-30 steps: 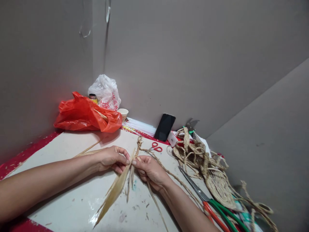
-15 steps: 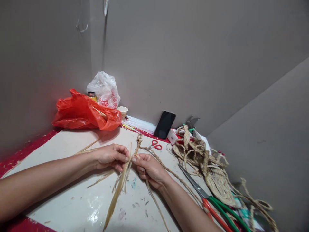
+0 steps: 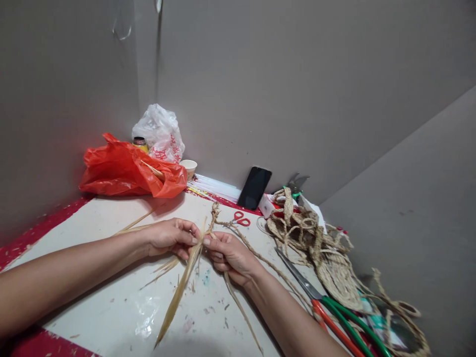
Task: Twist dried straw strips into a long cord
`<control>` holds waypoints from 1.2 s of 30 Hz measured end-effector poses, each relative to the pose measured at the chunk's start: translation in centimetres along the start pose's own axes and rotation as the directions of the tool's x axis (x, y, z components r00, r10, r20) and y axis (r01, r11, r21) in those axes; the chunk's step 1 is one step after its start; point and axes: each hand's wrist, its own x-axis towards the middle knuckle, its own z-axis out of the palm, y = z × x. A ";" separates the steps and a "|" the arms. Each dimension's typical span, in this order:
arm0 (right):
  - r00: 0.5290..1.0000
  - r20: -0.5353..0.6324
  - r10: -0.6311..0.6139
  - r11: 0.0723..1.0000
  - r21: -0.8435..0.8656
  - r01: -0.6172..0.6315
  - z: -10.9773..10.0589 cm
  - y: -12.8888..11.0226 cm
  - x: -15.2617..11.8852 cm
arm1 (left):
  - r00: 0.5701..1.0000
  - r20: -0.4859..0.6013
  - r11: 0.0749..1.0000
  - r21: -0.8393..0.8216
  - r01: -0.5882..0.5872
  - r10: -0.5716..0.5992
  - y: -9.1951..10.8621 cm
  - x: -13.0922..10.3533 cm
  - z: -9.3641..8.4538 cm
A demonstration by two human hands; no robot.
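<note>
My left hand and my right hand meet over the white tabletop, both closed in a pinch. Between their fingertips they grip dry, straw-coloured fibre strips. One broad strip hangs down toward me from the left fingertips, and a thinner strand trails below the right hand. Just beyond the fingers, a braided fibre cord rises from the same spot. A long thin cord runs from it behind my right hand. The exact crossing of the strips is partly covered by my fingers.
Small red-handled scissors lie behind my right hand. Large shears rest beside my right forearm, near a heap of braided cord. A phone leans on the wall. An orange plastic bag and paper cup stand at the back left.
Both hands stay pinched on the strips with only slight finger movement. The broad strip's lower end sits a little further left and higher. The whole view has shifted slightly.
</note>
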 end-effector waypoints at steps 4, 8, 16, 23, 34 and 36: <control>1.000 -0.013 -0.012 1.000 -0.007 0.012 0.2 0.1 0.0 | 0.999 -0.032 1.000 -0.004 0.028 -0.028 0.2 -0.1 0.4; 0.999 -0.035 -0.034 0.999 -0.032 0.033 0.4 0.1 0.0 | 0.995 -0.101 1.000 0.014 0.019 -0.018 0.0 0.1 0.5; 0.996 -0.064 -0.062 0.995 -0.081 0.057 0.7 0.3 0.0 | 0.989 -0.146 0.994 0.104 -0.012 0.028 -0.5 0.4 0.6; 0.995 -0.078 -0.068 0.993 -0.106 0.059 1.0 0.0 -0.2 | 0.966 -0.190 0.962 0.241 -0.128 0.176 -0.7 0.3 1.3; 0.981 -0.147 -0.125 0.967 -0.238 0.087 0.7 0.5 0.2 | 0.923 -0.038 0.899 0.244 -0.363 0.383 4.6 -4.4 4.1; 0.979 -0.161 -0.124 0.963 -0.258 0.080 0.6 0.6 0.3 | 0.893 -0.040 0.882 0.184 -0.434 0.448 7.0 -6.4 4.5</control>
